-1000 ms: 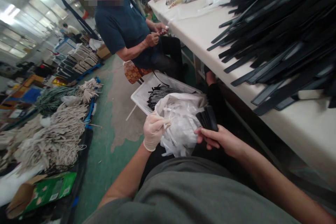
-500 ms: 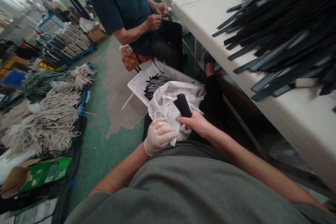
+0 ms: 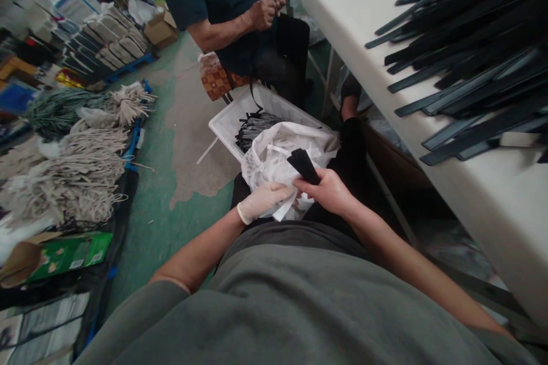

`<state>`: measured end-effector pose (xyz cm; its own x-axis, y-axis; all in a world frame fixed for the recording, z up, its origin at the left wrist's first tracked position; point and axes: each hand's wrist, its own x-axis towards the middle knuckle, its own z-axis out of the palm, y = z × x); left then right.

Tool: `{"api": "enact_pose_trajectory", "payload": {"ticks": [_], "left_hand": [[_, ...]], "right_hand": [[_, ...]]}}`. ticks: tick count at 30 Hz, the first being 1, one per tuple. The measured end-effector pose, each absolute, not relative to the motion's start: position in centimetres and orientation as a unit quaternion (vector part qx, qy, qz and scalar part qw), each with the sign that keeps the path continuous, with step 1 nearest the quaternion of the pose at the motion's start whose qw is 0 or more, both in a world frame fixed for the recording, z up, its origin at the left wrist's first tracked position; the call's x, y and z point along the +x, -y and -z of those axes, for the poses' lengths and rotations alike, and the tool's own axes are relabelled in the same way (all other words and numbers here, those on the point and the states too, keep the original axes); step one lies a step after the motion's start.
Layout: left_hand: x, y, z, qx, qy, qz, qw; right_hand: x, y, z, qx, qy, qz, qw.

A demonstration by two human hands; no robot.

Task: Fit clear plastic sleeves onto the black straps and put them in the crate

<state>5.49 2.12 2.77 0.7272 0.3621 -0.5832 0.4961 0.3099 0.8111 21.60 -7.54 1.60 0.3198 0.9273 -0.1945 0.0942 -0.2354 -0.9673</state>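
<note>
My right hand (image 3: 331, 191) is closed around a few flat black strips (image 3: 303, 164), whose ends fan out beyond the fingers. My left hand (image 3: 263, 201), in a pale thin glove, has its fingers pressed together close to the right fingertips; what they pinch, if anything, is too small to make out. Under both hands lies a crumpled white bag (image 3: 261, 151) with white strips (image 3: 280, 214) in and around it. Behind the bag, a white crate (image 3: 220, 124) holds a bundle of dark grey and black strips (image 3: 252, 130).
To the right, a pale table (image 3: 355, 65) bears a big pile of black strips (image 3: 475, 63). A co-worker (image 3: 214, 5) sits ahead, both hands on a small item. Bundled cords (image 3: 72, 174) and a green box (image 3: 71, 256) lie on the left; a cardboard box (image 3: 160, 29) stands farther back.
My left hand has turned and reached right, its fingers now meeting near my right fingertips. The black strips stay in my right hand, tilted a little more. The view has shifted slightly.
</note>
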Motion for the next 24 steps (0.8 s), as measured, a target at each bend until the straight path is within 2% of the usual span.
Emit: {"api": "enact_pose_trajectory", "payload": {"ticks": [7, 12, 18, 24], "left_hand": [[5.6, -1.9, -2.2, 0.435, -0.352, 0.102, 0.822], [5.6, -1.7, -1.2, 0.416, -0.366, 0.072, 0.829], [6.2, -0.8, -1.5, 0.454, -0.383, 0.02, 0.804], [6.2, -0.3, -1.1, 0.388, -0.421, -0.023, 0.82]], "right_hand": [[21.8, 7.4, -0.5, -0.661, 0.36, -0.46, 0.471], [21.8, 7.2, -0.9, -0.659, 0.345, -0.48, 0.466], [22.0, 7.2, -1.1, -0.627, 0.423, -0.466, 0.459], [22.3, 7.2, -0.8, -0.633, 0.416, -0.467, 0.456]]}}
